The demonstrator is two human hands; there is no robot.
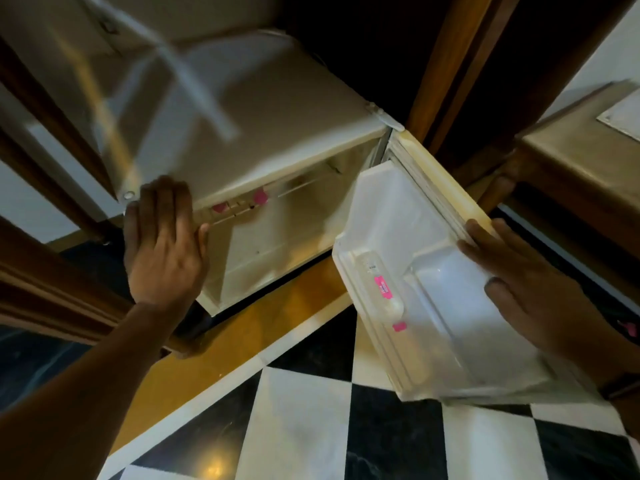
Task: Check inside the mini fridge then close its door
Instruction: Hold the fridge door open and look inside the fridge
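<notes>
Head view: mini fridge (263,109) in a wooden cabinet (41,292), its door (426,271) swung open above the checkered floor (311,427). Left hand (162,244) flat, fingers extended, on the fridge's front corner; right hand (526,289) grips the door's edge.

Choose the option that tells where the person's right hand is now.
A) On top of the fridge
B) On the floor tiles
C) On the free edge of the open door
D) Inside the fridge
C: the right hand grips the outer edge of the open mini fridge door, while the left hand rests on the cabinet's front corner.
</notes>
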